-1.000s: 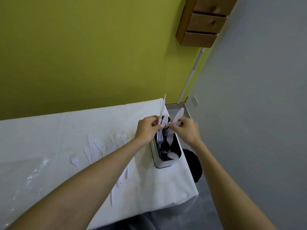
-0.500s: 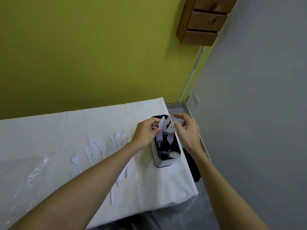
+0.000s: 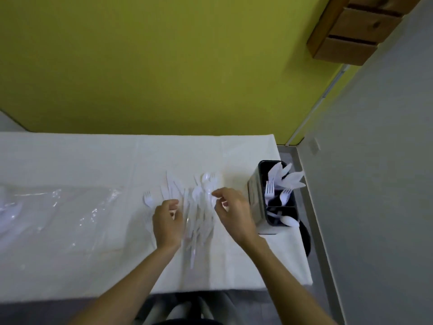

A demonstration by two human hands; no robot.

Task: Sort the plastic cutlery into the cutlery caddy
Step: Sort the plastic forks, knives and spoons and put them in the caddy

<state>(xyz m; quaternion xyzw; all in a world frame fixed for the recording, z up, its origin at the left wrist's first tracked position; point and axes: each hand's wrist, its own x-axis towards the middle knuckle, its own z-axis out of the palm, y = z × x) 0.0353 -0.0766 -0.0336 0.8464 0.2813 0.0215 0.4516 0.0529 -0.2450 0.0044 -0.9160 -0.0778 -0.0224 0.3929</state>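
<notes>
A loose pile of white plastic cutlery (image 3: 199, 207) lies on the white tablecloth (image 3: 93, 160), with a single fork (image 3: 147, 199) at its left. The black-and-grey cutlery caddy (image 3: 254, 195) stands at the table's right end. It holds knives (image 3: 284, 175) in the far compartment, forks (image 3: 269, 191) in the middle one and a spoon (image 3: 290, 221) in the near one. My left hand (image 3: 167, 222) hovers over the pile's left edge, fingers loosely curled, nothing visibly held. My right hand (image 3: 233, 212) hovers over the pile's right side, thumb and forefinger bent with nothing between them.
Crumpled clear plastic wrap (image 3: 70, 207) lies on the left part of the table. A yellow wall (image 3: 164, 66) is behind the table and a grey wall (image 3: 375, 184) is close on the right. A wooden drawer unit (image 3: 356, 26) hangs high up. A black object (image 3: 305, 238) sits below the table's right edge.
Both hands have let go of the knives, which now stand in the caddy's far compartment. They have moved left from the caddy to the pile. My view has turned left.
</notes>
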